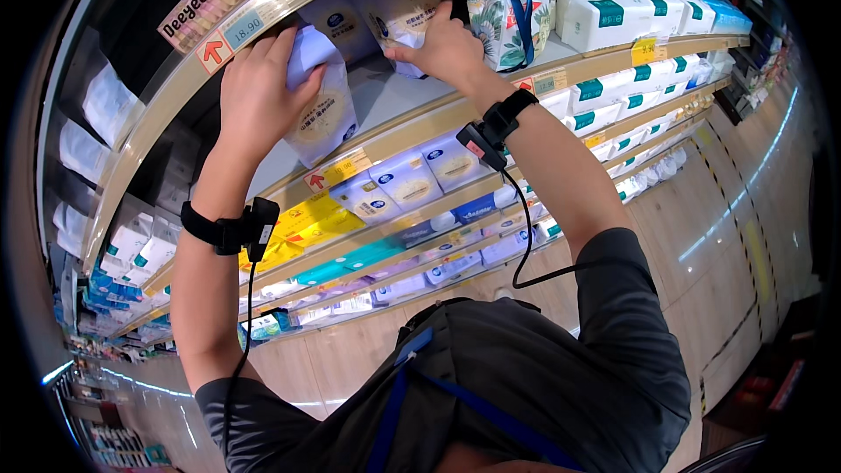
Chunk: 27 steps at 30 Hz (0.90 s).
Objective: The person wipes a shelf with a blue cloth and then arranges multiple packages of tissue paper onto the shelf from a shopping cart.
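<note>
My left hand [263, 92] grips the upper part of a pale purple tissue pack [325, 108], its thumb on the near face and its fingertips partly hidden behind. The pack stands tilted at the front of the top shelf [387, 98]. To its right, my right hand [447, 46] rests against a second purple tissue pack [401, 3], thumb and forefinger spread over its right side; how firmly it holds is unclear. Another purple pack [338, 23] stands behind, between the two. Both wrists wear black straps with small cabled devices.
A leaf-patterned bag with a blue ribbon [509, 20] stands right of my right hand, followed by white and green tissue packs [604, 16]. A shelf rail with price tags [243, 29] curves above my left hand. Lower shelves hold yellow packs [315, 220] and purple packs [407, 177].
</note>
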Each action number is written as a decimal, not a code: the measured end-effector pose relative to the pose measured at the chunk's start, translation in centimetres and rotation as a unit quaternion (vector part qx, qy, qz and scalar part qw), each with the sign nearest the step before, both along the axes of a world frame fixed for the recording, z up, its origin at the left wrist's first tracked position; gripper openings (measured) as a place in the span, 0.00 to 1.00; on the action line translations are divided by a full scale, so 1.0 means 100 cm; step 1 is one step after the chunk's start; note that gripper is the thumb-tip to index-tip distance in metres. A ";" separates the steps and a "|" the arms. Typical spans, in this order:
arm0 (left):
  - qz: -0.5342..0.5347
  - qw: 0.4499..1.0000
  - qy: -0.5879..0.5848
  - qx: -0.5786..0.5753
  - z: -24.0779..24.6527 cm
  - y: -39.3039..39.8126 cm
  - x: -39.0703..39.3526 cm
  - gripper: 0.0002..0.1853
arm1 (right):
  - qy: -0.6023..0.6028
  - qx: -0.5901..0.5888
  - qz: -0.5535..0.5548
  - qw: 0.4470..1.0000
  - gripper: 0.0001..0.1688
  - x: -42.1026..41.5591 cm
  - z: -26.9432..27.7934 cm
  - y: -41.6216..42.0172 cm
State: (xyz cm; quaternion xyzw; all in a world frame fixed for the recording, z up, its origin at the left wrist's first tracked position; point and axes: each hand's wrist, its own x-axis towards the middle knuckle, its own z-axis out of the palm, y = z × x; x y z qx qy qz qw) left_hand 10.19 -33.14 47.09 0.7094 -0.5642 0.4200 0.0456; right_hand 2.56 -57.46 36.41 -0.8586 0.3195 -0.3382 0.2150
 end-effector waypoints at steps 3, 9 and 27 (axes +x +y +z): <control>0.019 0.999 0.045 0.015 0.003 -0.006 0.002 0.32 | 0.000 -0.013 -0.010 1.000 0.79 -0.001 0.006 -0.002; 0.074 0.994 0.073 0.025 0.008 -0.015 0.000 0.34 | -0.015 -0.006 -0.003 1.000 0.71 0.009 0.011 -0.014; 0.079 0.970 0.227 0.028 -0.001 -0.057 0.062 0.39 | -0.089 0.117 -0.008 0.989 0.65 0.049 -0.009 -0.023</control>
